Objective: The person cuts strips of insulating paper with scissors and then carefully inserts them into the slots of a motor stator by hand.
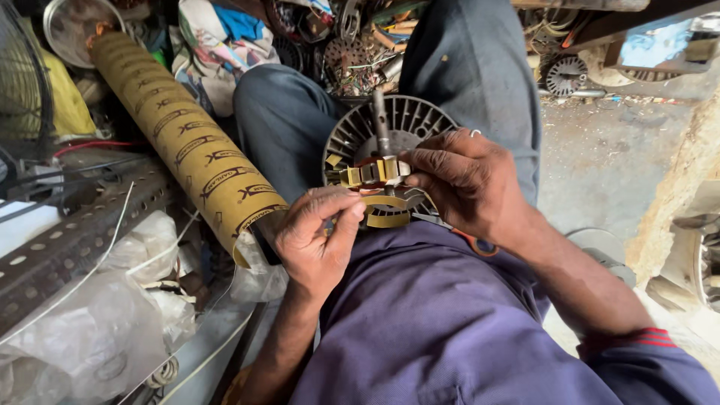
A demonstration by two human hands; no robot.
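A round grey motor part (352, 139) with radial fins and a metal shaft (380, 120) rests on my lap. My right hand (465, 180) pinches yellow insulating strips (371, 172) at the slots near its centre. My left hand (319, 240) is just below, thumb and forefinger closed on the end of a curled yellow strip (388, 219). An orange-handled tool (472, 241) lies partly hidden under my right wrist.
A long yellow cardboard tube (187, 142) leans at the left, above a perforated metal rail (67, 240) and white plastic bags (97, 330). Scrap metal parts (352, 45) and wires are heaped beyond my knees. Dusty concrete floor (607, 150) is on the right.
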